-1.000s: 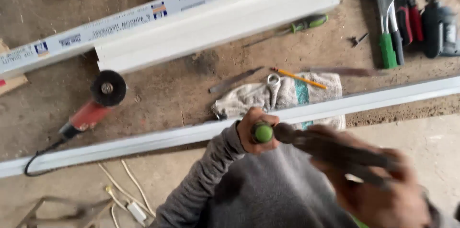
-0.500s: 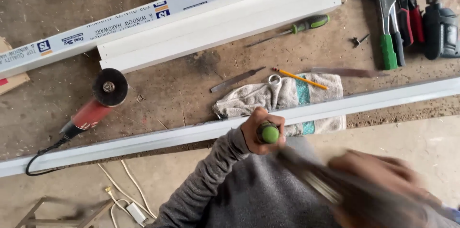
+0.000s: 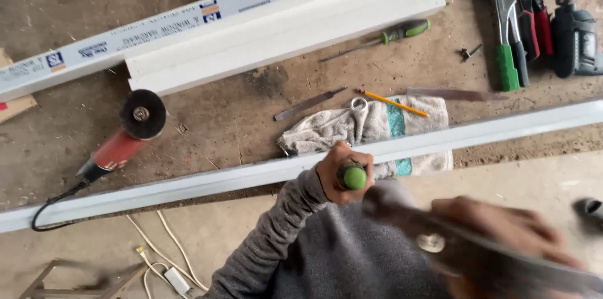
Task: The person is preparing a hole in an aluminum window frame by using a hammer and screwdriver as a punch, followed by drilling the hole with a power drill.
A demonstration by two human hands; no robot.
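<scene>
My left hand [image 3: 339,170] is closed round a tool with a green handle [image 3: 353,177], held upright against a long white aluminium profile [image 3: 188,183] at the bench's front edge. My right hand [image 3: 502,230], blurred by motion, grips a hammer [image 3: 433,236] low on the right. The hammer's head is close to the green handle's top; whether they touch is lost in the blur. A grey sleeve covers my left arm.
On the bench lie a towel [image 3: 377,124], a yellow pencil [image 3: 392,103], a flat file [image 3: 308,104], a red angle grinder [image 3: 119,142], a green-handled screwdriver [image 3: 402,31], a rivet gun [image 3: 505,35], a drill [image 3: 575,32] and two white profiles [image 3: 282,35] at the back.
The hammer drew back down to the right and has now swung up toward the green handle again. My left hand stayed on the tool at the profile.
</scene>
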